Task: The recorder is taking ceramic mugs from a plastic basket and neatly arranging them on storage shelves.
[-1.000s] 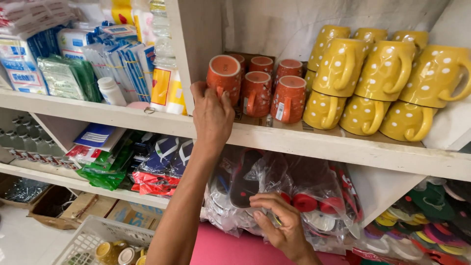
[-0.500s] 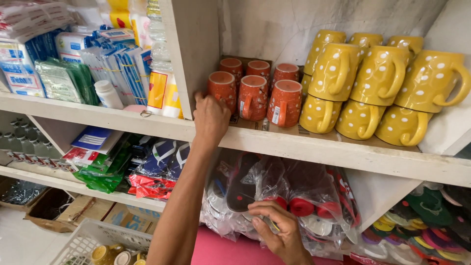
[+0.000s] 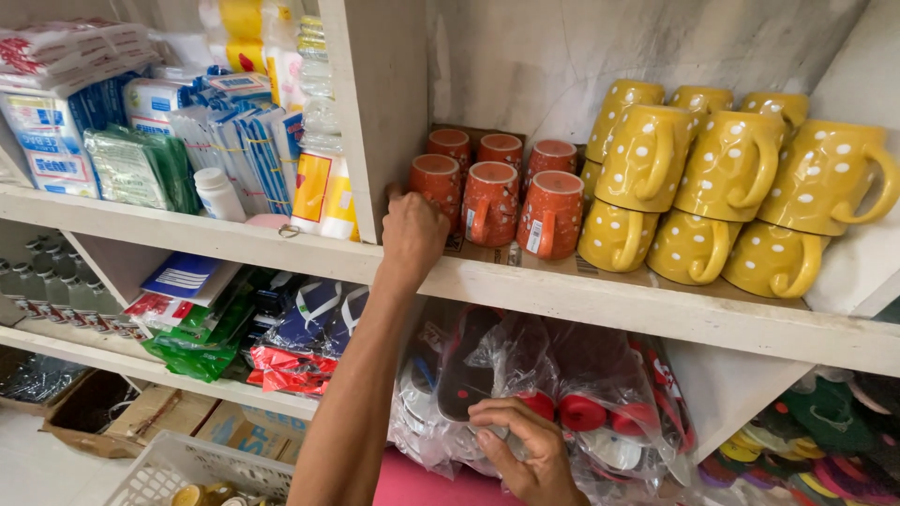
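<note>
Orange ceramic mug [image 3: 437, 187], centre frame, front-left of its cluster on the upper shelf [image 3: 647, 305]: rigid, glazed-slick, breakable; best held round the body. Left hand [image 3: 412, 234] touches it, grip unclear. Right hand [image 3: 525, 450] pinches bagged slippers [image 3: 562, 394] below.

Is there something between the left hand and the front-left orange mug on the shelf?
Nothing visible. The left hand is already against the front-left orange mug, beside the white shelf divider. The other orange mugs stand behind and to the right.
</note>
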